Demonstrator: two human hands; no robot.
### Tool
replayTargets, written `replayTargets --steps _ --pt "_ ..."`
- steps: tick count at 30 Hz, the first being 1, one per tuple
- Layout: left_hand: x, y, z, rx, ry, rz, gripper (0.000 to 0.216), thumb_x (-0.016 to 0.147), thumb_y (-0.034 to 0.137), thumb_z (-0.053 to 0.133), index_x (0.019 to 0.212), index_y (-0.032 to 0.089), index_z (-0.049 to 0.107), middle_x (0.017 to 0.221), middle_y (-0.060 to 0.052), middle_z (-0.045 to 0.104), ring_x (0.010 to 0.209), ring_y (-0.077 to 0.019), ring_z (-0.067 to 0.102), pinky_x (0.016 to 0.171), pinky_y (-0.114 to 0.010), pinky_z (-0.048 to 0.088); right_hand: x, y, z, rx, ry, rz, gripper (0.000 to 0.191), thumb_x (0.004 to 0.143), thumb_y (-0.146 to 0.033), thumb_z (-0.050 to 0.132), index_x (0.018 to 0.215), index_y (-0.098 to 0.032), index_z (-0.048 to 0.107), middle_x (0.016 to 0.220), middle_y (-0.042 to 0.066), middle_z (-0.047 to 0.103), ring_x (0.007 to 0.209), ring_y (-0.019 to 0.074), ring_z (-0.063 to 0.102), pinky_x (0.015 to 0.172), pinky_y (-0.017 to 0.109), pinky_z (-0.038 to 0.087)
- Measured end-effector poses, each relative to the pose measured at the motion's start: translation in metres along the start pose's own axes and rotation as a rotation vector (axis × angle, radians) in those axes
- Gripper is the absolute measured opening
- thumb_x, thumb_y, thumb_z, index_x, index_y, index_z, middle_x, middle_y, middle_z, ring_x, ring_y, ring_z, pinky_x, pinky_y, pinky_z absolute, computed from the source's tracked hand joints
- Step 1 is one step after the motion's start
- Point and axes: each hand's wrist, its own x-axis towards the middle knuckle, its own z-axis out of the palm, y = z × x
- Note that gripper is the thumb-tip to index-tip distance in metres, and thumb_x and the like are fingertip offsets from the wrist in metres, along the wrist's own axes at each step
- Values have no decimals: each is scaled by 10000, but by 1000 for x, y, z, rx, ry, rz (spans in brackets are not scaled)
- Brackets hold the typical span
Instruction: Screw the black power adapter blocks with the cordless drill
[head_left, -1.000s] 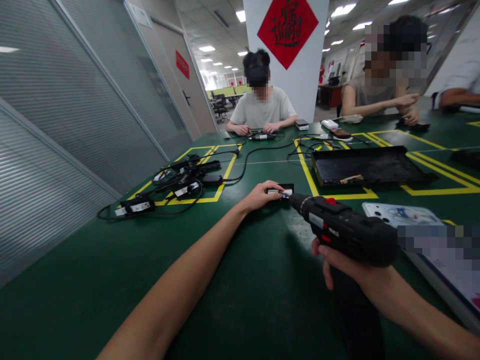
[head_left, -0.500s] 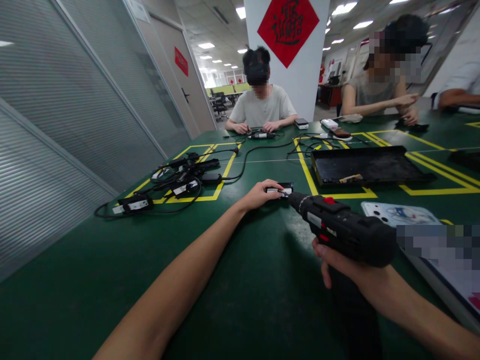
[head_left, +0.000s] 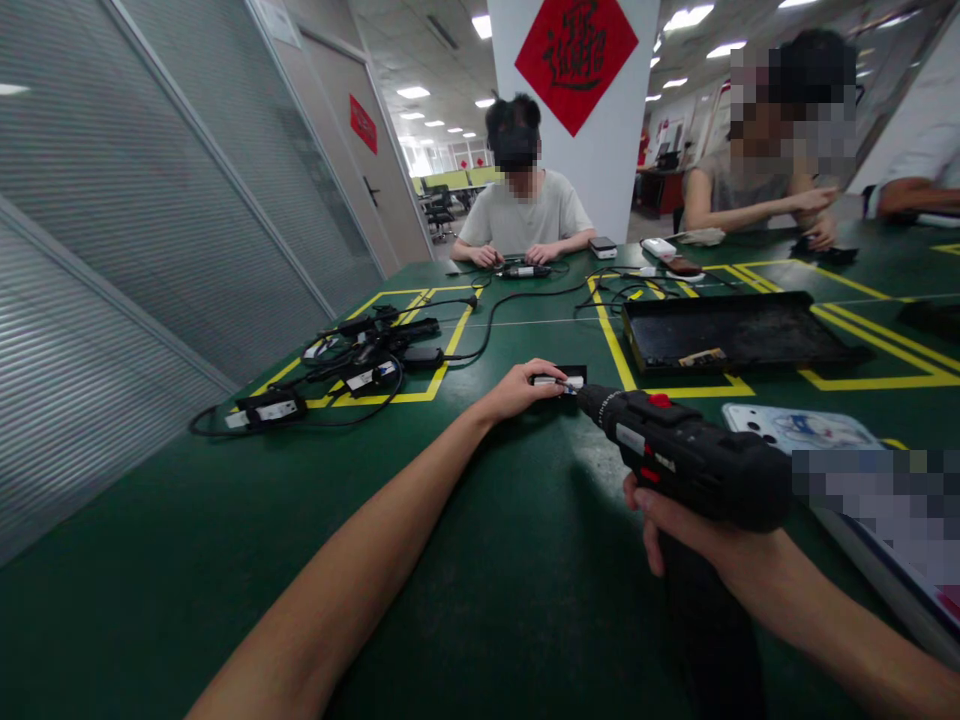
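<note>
The drill [head_left: 694,455] gripped in the right hand [head_left: 716,535] could skid and jab the left hand [head_left: 527,387], curled down holding the box [head_left: 576,380] beneath.

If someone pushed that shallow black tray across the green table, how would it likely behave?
The black tray would probably slide rather than tip, since it is wide and low. Its straight walls suggest it is stiff. The small tan piece inside might shift, if loose.

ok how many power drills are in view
1: the black-and-red cordless power drill, gripped in the right hand, pointing at the small black-and-white part held by the left hand.
</note>
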Motion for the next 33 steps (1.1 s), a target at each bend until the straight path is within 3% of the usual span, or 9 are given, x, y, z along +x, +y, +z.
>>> replayTargets --steps 2,7,14,20,25,30,33 --pt "0 0 0 -3 -1 4 289 727 333 638 963 170 674 1115 -70 592 1083 -191 517 992 -337 354 0 -1 0 24 -6 -11 477 822 -346 587 1241 -239 385 807 13 647 425 137 605 449 303 471" --pt "0 -1 0 -8 9 10 285 737 340 629 968 179 674 1119 -66 589 1081 -187 519 988 -334 357 -1 -3 1 -57 18 19 250 816 -334 595 1009 -212 495 823 24 655 462 146 632 534 342 504" --pt "0 -2 0 -12 8 18 279 736 338 629 958 175 676 1091 -65 603 1066 -185 529 974 -327 368 1 -3 1 -7 -20 -12 477 820 -330 574 1238 -225 369 806 14 651 423 146 615 470 330 485" --pt "2 -5 1 -21 18 29 292 722 341 641 957 172 681 1080 -68 599 1051 -190 536 972 -324 367 -2 -6 4 -126 36 23 250 806 -362 584 981 -204 502 818 26 656 461 149 634 559 361 515" --pt "1 -3 0 -23 13 34 295 723 339 640 957 165 682 1073 -72 604 1044 -189 538 967 -320 371 -2 -9 4 -65 21 24 405 803 -357 581 1145 -208 423 827 25 658 448 149 624 512 342 507" --pt "0 -1 1 -11 17 24 287 730 335 634 959 169 681 1081 -72 603 1054 -189 533 964 -324 373 -1 -7 5 -110 19 39 305 799 -386 572 1016 -199 467 870 47 664 448 140 622 548 354 517" --pt "0 -2 1 -18 21 30 292 726 341 637 960 170 682 1090 -74 602 1067 -194 527 969 -332 368 -3 -8 7 -156 38 49 335 797 -415 564 1042 -204 478 907 58 673 461 150 628 598 389 522"
